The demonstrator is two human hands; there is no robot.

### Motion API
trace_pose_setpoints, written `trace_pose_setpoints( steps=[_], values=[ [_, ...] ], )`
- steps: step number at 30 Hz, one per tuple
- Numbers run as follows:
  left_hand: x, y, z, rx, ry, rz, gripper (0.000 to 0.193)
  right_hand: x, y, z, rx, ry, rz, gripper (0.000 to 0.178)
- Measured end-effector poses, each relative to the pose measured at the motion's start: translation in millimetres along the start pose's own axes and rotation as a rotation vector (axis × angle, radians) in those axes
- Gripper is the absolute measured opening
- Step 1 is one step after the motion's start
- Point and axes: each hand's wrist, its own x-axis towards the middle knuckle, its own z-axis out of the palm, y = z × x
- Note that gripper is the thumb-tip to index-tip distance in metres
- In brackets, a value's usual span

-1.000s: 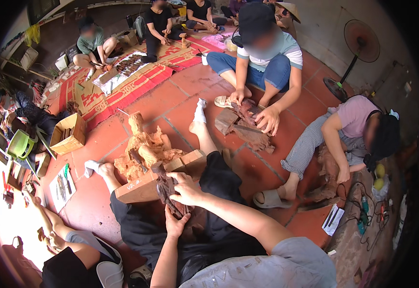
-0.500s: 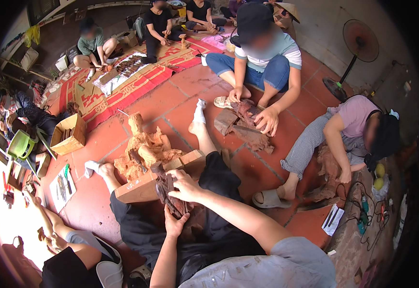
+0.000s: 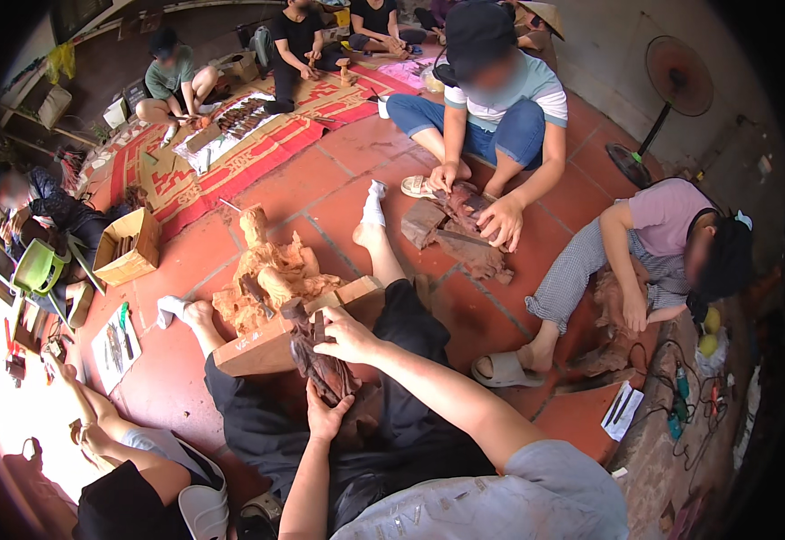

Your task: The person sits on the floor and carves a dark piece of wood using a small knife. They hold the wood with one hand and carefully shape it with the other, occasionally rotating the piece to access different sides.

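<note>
A dark brown carved wooden figurine (image 3: 320, 364) stands tilted between my legs. My left hand (image 3: 327, 416) is wrapped round its lower part from the near side. Against the figurine's upper right side, my right hand (image 3: 349, 338) is closed, fingers pinched on a small dark piece (image 3: 318, 324) whose kind I cannot make out. Just beyond the figurine, a thick light wooden beam (image 3: 257, 349) lies across between my legs. A larger pale orange wood carving (image 3: 271, 265) sits behind the beam, with a dark tool (image 3: 255, 295) resting on it.
A person across from me handles a reddish-brown carving (image 3: 464, 211); another bends over wood at the right. Hand tools lie on white paper (image 3: 104, 346) at left, near a cardboard box (image 3: 131, 247). A fan (image 3: 677, 76) stands back right; cables (image 3: 703, 396) trail at right.
My right hand has shifted slightly up along the figurine. My left hand keeps its hold in nearly the same place.
</note>
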Motion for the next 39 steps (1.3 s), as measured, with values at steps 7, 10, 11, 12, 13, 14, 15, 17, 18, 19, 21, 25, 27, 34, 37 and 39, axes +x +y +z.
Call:
trace_pose_setpoints(
  steps=[7, 10, 11, 12, 13, 14, 15, 17, 18, 19, 21, 25, 27, 34, 37, 39],
  values=[
    [1, -6, -1, -0.010, 0.009, -0.020, 0.101, -15, -25, -3, -0.089, -0.045, -0.062, 0.024],
    [1, -2, -2, -0.018, 0.002, -0.014, 0.100, -6, -15, -1, -0.038, -0.011, -0.075, 0.024],
    [0, 3, -1, -0.008, -0.007, -0.019, 0.100, -4, -8, -1, 0.004, 0.001, -0.059, 0.024],
    [0, 8, -2, 0.006, -0.005, -0.020, 0.101, 2, -2, -3, -0.004, 0.028, -0.073, 0.023],
    [0, 11, -3, 0.020, -0.003, -0.021, 0.101, 4, 1, -2, 0.027, 0.060, -0.055, 0.031],
    [0, 3, 0, 0.023, 0.005, -0.019, 0.101, 2, 2, 0, 0.034, 0.051, -0.046, 0.030],
    [0, 5, -1, 0.031, 0.005, -0.021, 0.102, 2, -2, 0, 0.039, 0.040, -0.043, 0.029],
    [-1, 9, -3, 0.049, 0.002, -0.024, 0.102, -4, -10, 1, 0.109, 0.049, -0.074, 0.028],
    [-2, 10, -4, 0.035, -0.003, -0.035, 0.103, -9, -12, -2, 0.020, -0.002, -0.061, 0.023],
    [-2, 8, -4, 0.037, 0.002, -0.039, 0.103, -11, -16, -1, -0.027, -0.023, -0.086, 0.024],
    [-1, 2, -5, 0.044, 0.004, -0.051, 0.104, -12, -24, -7, -0.127, -0.042, -0.130, 0.026],
    [2, 0, -2, 0.042, -0.003, -0.034, 0.104, 3, -5, -7, 0.051, -0.003, 0.008, 0.026],
    [1, 1, -1, 0.016, -0.012, -0.038, 0.104, 2, -9, -12, 0.080, -0.037, 0.076, 0.024],
    [1, -2, -4, 0.002, 0.012, 0.005, 0.102, -16, -23, -5, -0.111, -0.019, -0.111, 0.026],
    [2, -2, -1, -0.024, 0.005, 0.035, 0.102, -8, -5, -1, 0.060, 0.060, -0.075, 0.025],
    [0, 3, 0, 0.006, -0.004, -0.037, 0.103, -2, 3, -2, 0.045, 0.086, -0.013, 0.022]
  ],
)
